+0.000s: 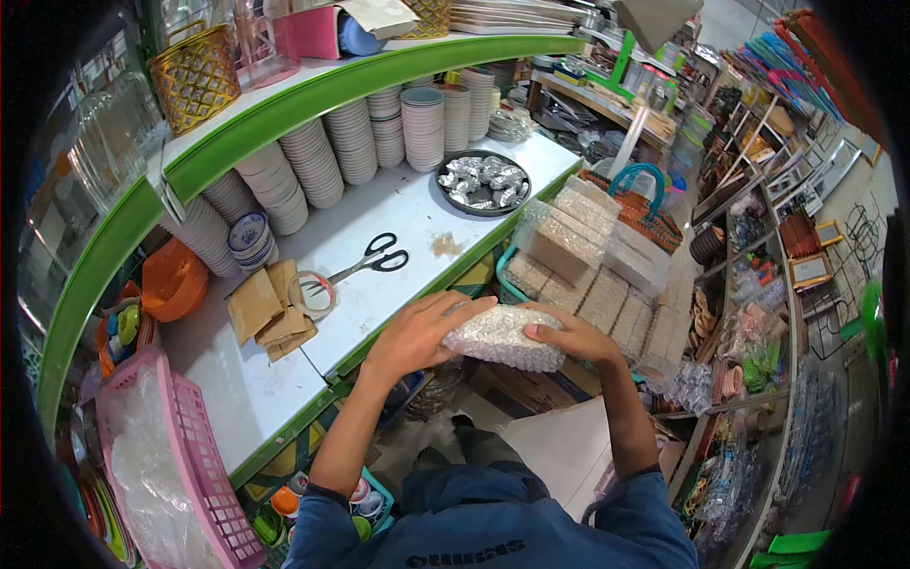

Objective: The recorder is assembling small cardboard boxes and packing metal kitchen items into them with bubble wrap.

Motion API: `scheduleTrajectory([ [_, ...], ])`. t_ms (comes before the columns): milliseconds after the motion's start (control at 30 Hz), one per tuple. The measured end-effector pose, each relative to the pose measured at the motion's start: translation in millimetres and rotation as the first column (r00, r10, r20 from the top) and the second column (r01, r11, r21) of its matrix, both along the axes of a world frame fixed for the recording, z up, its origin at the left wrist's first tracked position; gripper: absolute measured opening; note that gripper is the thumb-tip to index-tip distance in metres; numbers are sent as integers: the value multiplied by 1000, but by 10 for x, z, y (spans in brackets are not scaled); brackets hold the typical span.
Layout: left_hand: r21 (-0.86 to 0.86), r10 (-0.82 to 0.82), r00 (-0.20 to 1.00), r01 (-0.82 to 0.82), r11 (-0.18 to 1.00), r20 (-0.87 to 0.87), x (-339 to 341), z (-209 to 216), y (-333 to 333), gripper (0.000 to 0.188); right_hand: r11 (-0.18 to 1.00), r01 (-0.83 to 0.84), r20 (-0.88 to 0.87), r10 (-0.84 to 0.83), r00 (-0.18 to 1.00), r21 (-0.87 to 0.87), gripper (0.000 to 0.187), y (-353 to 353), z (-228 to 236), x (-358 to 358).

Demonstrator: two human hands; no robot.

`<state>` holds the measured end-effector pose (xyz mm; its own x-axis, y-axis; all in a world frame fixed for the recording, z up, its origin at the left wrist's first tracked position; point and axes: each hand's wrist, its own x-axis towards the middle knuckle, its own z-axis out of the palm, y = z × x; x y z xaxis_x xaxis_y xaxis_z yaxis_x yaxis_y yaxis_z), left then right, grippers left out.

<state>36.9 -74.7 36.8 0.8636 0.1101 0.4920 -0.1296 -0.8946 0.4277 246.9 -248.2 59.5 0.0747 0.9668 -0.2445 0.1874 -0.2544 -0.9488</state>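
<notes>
Between both hands I hold a bubble-wrapped package (495,337) in front of the shelf's edge; what it contains is hidden by the wrap. My left hand (424,332) closes over its left end, fingers along the top. At the right end, my right hand (572,336) grips it with the thumb on top. On the white shelf beyond lie black-handled scissors (365,261), a roll of clear tape (313,292) and folded brown cardboard pieces (269,308). A teal crate (509,275) just to the right holds several wrapped boxes (569,242).
Stacked cups and bowls (346,142) line the shelf's back. A dark round tray (483,211) with foil-like silver pieces sits at its far right. A pink basket (204,455) of clear plastic stands lower left. Crowded shelving (791,313) runs along the right.
</notes>
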Motion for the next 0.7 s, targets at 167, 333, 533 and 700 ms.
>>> scheduleTrajectory([
  [167,-129,17,999,-21,991,-30,128,-48,-82,75,905,84,219,-189,957,416,62,-265,-63,-41],
  [333,-218,-82,994,65,974,-67,338,-122,-131,72,915,-128,703,-197,684,382,73,-442,112,-167],
  [533,-326,-233,937,142,935,-259,813,-115,-260,65,938,11,683,-261,682,347,75,-668,-120,171],
  [700,-199,-237,956,202,959,-172,1286,-137,-338,62,919,128,633,-352,689,372,70,-867,-152,499],
])
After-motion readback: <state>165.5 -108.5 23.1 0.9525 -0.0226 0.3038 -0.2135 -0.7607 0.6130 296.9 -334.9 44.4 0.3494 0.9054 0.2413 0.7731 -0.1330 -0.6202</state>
